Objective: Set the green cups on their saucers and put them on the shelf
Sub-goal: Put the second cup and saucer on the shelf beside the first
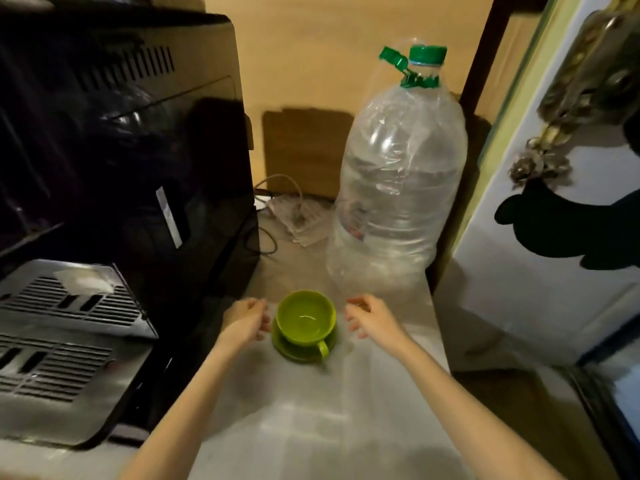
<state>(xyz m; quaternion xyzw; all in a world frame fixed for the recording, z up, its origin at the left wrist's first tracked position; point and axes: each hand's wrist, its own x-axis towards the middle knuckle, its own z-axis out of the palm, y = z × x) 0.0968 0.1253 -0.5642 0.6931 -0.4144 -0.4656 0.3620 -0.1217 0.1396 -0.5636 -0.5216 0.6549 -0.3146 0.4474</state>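
Head view shows a green cup (pixel 306 316) sitting on its saucer (pixel 298 348) at lower centre of the pale surface (pixel 311 427). Left hand (pixel 246 320) and right hand (pixel 370 317) flank it, each grip apart, fingers curled, touching nothing. A large plastic bottle (pixel 398 174) stands behind.

Cup (pixel 306 316) and saucer (pixel 300 348) are the same bright lime green. The big water bottle (pixel 398 188) is clear plastic with a darker green cap (pixel 427 54). The coffee machine (pixel 121 140) is glossy black, its slotted drip tray (pixel 65 303) silver. The shelf top (pixel 311 410) is pale grey, the wall (pixel 329 46) tan.
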